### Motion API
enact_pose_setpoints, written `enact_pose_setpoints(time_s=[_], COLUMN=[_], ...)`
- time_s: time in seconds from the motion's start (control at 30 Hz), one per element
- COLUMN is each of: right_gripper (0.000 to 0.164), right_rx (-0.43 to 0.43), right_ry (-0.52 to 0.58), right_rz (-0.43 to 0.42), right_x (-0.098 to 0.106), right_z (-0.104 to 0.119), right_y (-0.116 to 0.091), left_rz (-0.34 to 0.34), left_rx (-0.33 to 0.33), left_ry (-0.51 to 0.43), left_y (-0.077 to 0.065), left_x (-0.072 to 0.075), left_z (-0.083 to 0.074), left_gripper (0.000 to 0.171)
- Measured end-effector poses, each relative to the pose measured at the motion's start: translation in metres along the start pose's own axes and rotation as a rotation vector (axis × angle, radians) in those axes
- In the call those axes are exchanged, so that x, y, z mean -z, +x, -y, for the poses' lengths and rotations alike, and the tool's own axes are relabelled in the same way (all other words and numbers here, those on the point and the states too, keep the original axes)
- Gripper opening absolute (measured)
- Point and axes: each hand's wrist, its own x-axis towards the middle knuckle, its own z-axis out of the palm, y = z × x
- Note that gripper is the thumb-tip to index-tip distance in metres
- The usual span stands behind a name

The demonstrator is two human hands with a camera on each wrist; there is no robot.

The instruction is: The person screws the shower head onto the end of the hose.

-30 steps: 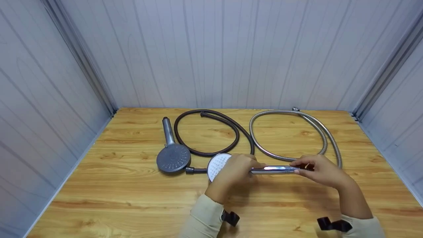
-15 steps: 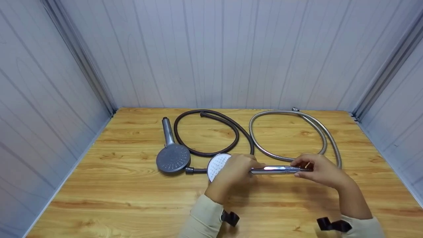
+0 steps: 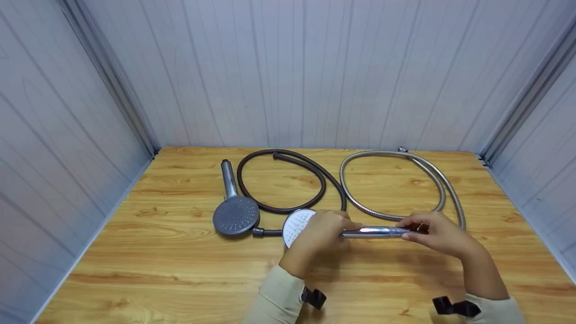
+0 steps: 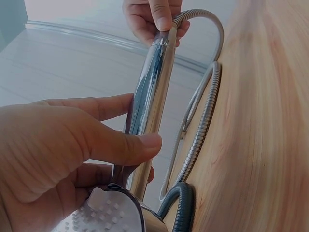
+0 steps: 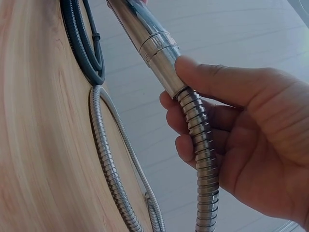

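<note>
My left hand [image 3: 320, 231] grips the handle of a chrome shower head [image 4: 152, 82] close to its round white spray face [image 3: 297, 225]. The handle points to the right, raised a little off the table. At its far end my right hand [image 3: 434, 231] pinches the smooth metal connector [image 5: 166, 72] of a silver shower hose [image 5: 205, 169], thumb on one side and fingers on the other. In the right wrist view the connector sits in line with the handle end, touching it. From there the ribbed hose passes by the palm and loops back across the table.
A grey shower head [image 3: 236, 215] lies at left on the wooden table [image 3: 180, 279]. Beside it a dark hose [image 3: 281, 209] lies coiled, with one end [image 3: 258, 231] near the white spray face. Pale panel walls [image 3: 288, 72] stand at the back and both sides.
The right fingers shift slightly around the connector at the handle end. The left hand and the shower head stay almost in place.
</note>
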Motion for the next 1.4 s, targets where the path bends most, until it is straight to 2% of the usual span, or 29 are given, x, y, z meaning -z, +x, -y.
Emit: enact_pose_setpoints(time_s=[0.47, 0.6, 0.7, 0.93, 1.2, 1.4], right_gripper=[0.019, 0.017, 0.016, 0.022, 0.023, 0.02], right_rx=[-0.007, -0.004, -0.017, -0.072, -0.129, -0.129], right_ry=[0.061, 0.073, 0.07, 0.031, -0.012, -0.02], right_rz=[0.075, 0.096, 0.108, 0.128, 0.164, 0.186], right_x=[0.001, 0.0, 0.0, 0.003, 0.007, 0.008], right_z=[0.001, 0.001, 0.0, -0.003, -0.005, -0.005], right_y=[0.0, 0.0, 0.0, -0.001, -0.002, -0.001], left_rz=[-0.029, -0.023, -0.015, 0.018, 0.044, 0.056], left_rx=[-0.015, -0.046, -0.066, -0.029, -0.04, -0.042], left_ry=[0.024, 0.054, 0.074, 0.088, 0.121, 0.135], left_y=[-0.002, -0.002, -0.002, -0.001, 0.005, 0.007], left_x=[-0.004, -0.005, -0.006, -0.011, -0.017, -0.021], left_z=[-0.001, -0.001, -0.002, -0.004, -0.01, -0.012], left_gripper=[0.045, 0.044, 0.044, 0.044, 0.041, 0.041])
